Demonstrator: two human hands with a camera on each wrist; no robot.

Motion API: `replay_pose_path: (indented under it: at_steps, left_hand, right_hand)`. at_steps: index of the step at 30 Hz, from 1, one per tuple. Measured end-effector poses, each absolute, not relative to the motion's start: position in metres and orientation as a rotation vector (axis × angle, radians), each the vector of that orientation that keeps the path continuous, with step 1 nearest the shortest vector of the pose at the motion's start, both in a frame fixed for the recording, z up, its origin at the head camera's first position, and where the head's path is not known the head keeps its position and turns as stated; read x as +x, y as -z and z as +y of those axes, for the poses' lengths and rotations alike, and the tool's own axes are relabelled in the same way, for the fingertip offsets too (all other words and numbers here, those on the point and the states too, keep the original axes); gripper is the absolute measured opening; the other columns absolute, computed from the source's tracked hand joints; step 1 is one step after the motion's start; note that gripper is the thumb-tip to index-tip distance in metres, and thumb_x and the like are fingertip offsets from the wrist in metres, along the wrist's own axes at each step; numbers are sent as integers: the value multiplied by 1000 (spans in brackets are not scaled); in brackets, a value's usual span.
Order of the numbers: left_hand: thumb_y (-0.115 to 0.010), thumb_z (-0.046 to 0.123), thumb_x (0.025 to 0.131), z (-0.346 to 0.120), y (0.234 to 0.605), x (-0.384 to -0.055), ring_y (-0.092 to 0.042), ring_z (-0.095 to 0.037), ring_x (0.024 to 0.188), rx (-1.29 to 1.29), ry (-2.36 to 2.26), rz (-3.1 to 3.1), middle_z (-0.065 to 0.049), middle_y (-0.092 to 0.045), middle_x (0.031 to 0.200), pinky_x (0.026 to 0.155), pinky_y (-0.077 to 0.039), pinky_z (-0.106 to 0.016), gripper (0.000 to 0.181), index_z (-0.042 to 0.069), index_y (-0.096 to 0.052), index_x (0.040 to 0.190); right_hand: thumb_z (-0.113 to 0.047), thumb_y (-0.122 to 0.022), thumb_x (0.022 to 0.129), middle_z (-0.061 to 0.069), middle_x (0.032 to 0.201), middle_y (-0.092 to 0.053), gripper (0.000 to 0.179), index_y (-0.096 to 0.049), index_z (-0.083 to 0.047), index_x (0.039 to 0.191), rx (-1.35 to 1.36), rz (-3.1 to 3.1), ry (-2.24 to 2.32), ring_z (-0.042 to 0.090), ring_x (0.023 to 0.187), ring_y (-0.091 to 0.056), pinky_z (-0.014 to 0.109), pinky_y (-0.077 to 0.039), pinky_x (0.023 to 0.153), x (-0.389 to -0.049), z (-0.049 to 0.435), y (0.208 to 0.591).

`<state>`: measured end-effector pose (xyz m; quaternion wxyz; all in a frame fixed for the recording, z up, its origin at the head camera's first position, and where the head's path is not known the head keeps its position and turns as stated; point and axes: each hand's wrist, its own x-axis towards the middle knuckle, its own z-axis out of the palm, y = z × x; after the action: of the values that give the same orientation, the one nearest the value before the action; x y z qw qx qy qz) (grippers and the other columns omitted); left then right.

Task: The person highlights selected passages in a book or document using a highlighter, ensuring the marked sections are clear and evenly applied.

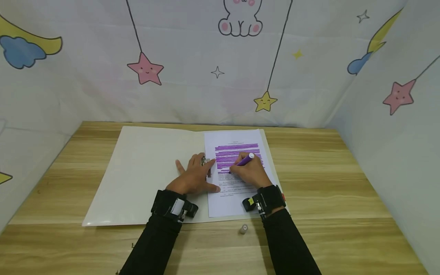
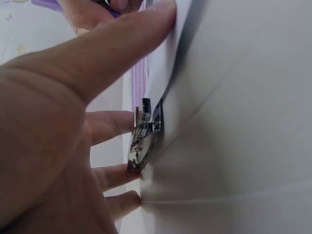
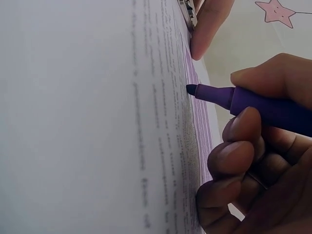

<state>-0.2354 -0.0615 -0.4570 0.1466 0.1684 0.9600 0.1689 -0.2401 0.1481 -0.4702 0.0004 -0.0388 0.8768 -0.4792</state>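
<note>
My right hand (image 1: 254,173) grips a purple marker (image 1: 245,159) with a white end. In the right wrist view its dark tip (image 3: 191,89) meets the printed sheet (image 1: 214,206). Purple lines (image 1: 237,152) cover the upper text, and plain printed lines show below them. My left hand (image 1: 194,178) rests with fingers spread over the sheet's left edge and the white folder (image 1: 148,172) beneath. Its thumb lies on the paper, while other fingers are around the folder's metal clip (image 2: 141,139), partly hidden in the head view.
A small greyish cap (image 1: 243,229) stands on the wooden table (image 1: 319,183) in front of the folder, between my forearms. White cloth walls (image 1: 192,95) with printed stars rise behind the table and along both sides. Each wrist wears a black strap with a camera.
</note>
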Motion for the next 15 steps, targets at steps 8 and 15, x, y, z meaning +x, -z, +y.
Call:
replay_pose_path:
  at_steps: [8,15]
  left_hand:
    - [-82,54,78,-62,458,-236,-9,-41,148,483,-477,2768,-19,-14,163,102,10,-78,98,21,-35,158]
    - [-82,54,78,-61,459,-236,-9,-40,148,485,-475,2771,-19,-14,163,101,11,-78,99,21,-35,158]
  right_hand:
    - [-13,-78,80,4,76,-61,23,-56,-10,75,-140,2736,1511,21,71,-57,31,-46,59,-240,149,470]
    - [-12,-77,80,5,75,-61,22,-56,-10,74,-114,2756,1486,21,69,-57,31,-44,57,-240,150,470]
